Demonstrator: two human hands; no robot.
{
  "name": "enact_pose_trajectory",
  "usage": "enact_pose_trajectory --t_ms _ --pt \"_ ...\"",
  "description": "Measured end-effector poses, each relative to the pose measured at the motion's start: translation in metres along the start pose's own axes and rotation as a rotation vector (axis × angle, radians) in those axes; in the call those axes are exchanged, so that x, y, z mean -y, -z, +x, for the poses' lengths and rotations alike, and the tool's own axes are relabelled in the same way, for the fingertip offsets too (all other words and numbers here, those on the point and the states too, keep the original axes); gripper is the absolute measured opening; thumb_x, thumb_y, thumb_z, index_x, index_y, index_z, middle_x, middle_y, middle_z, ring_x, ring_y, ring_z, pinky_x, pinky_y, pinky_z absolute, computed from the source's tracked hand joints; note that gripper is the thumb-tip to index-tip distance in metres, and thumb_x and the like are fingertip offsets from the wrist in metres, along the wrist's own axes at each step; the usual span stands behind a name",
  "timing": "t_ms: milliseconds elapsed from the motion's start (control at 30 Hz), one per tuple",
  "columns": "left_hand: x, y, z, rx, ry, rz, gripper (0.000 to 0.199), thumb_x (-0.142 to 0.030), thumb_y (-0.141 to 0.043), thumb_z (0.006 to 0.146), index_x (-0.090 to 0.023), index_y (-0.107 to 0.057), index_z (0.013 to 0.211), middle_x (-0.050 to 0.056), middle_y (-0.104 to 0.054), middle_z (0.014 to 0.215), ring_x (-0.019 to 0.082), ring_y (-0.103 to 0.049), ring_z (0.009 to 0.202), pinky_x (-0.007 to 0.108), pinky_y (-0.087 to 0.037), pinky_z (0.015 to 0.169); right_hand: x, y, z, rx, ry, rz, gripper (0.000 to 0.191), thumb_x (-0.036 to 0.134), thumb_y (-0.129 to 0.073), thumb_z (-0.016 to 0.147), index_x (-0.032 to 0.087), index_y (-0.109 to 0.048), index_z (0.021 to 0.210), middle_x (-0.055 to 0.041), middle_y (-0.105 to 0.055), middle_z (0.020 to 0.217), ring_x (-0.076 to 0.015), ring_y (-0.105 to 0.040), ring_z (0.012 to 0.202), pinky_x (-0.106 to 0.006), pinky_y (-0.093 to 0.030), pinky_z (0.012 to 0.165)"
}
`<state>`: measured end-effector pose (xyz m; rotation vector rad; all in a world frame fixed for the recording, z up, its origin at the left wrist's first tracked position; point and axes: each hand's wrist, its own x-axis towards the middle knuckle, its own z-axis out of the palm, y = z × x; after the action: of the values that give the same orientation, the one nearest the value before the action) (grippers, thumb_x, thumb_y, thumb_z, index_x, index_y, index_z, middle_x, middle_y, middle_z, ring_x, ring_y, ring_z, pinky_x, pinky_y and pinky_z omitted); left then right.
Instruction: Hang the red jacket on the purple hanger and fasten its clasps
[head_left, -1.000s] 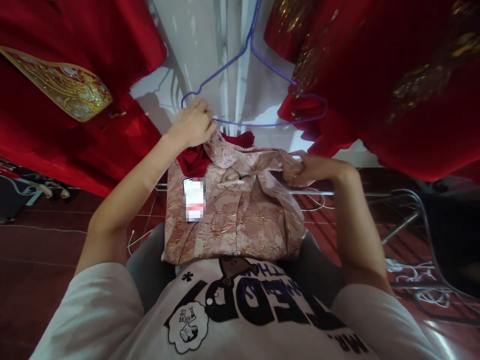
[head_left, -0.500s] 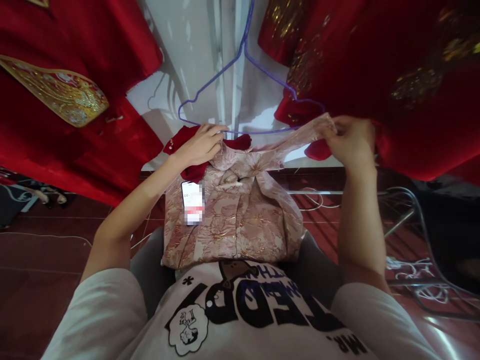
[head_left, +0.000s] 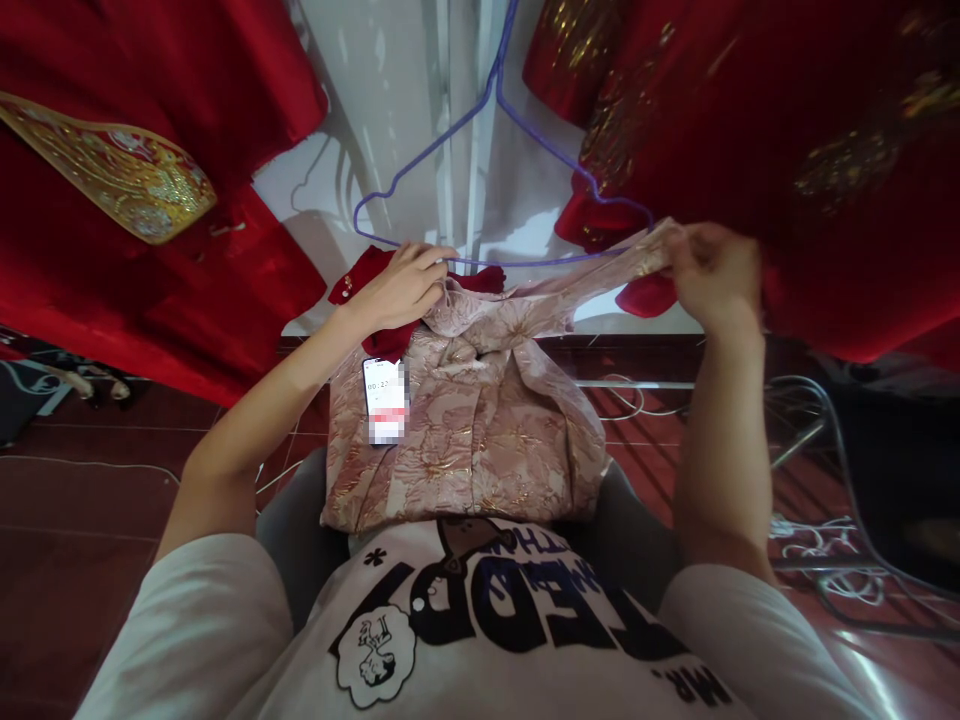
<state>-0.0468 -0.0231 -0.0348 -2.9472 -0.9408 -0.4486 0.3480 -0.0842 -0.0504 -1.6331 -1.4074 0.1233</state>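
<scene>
I am seated with a pink brocade garment (head_left: 465, 440), patterned in gold, spread across my lap (head_left: 291, 540), straight in front of me. From its far edge a narrow strip (head_left: 540, 308) of the same cloth runs sideways between my hands, its long axis slanting from left to right and away from me, so the right end is the farther one. My right hand (head_left: 716, 280) pinches that end between thumb and fingers; the cloth lies to the left of those fingertips, drawn out fairly straight. My left hand (head_left: 409, 288) is nearer the body of the garment, its bent fingers at the left end of the strip. The thumb is hidden, so I cannot tell whether they are closed on the cloth.

Just beyond the strip hangs a purple hanger (head_left: 517, 264), its lower bar running crosswise. My left fingertips overlap that bar in view, but I cannot tell if they touch it. The right end of the strip crosses in front of the bar. Under my left wrist lies dark red cloth (head_left: 388, 342), and nearer me, on the garment's left half, a lit phone (head_left: 385, 400).
</scene>
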Motion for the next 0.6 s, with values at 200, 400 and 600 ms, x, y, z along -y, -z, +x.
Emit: enact_pose_trajectory --t_ms 200,400,600 --pt "-0.004 0.002 0.002 0.017 -0.002 -0.030 0.033 -0.016 -0.038 0.100 -0.018 -0.069 0.112 0.010 -0.053 0.153 0.035 -0.049 0.140 0.060 -0.035 0.124 0.044 -0.002 0.020 -0.142 -0.011 0.256 0.028 0.015 -0.044 0.106 0.014 -0.069 0.092 -0.0119 -0.078 0.088 -0.0206 -0.079 0.082 -0.037 -0.065 0.077" --pt "-0.004 0.002 0.001 0.005 -0.012 -0.036 0.034 -0.015 -0.037 0.100 -0.016 -0.069 0.112 0.012 -0.054 0.152 0.035 -0.050 0.140 0.060 -0.035 0.125 0.055 0.014 0.014 -0.015 -0.028 -0.029 0.021 0.006 -0.063 0.094 0.010 -0.071 0.113 -0.0155 -0.077 0.109 -0.0226 -0.076 0.101 -0.043 -0.060 0.096" --pt "-0.001 0.001 0.000 -0.005 -0.013 -0.039 0.034 -0.017 -0.038 0.100 -0.017 -0.069 0.113 0.012 -0.056 0.150 0.035 -0.051 0.139 0.061 -0.033 0.125 0.020 0.036 -0.002 0.211 -0.133 0.092 0.039 -0.001 -0.081 0.066 0.020 -0.070 0.096 -0.0026 -0.072 0.083 -0.0220 -0.073 0.087 -0.047 -0.061 0.091"
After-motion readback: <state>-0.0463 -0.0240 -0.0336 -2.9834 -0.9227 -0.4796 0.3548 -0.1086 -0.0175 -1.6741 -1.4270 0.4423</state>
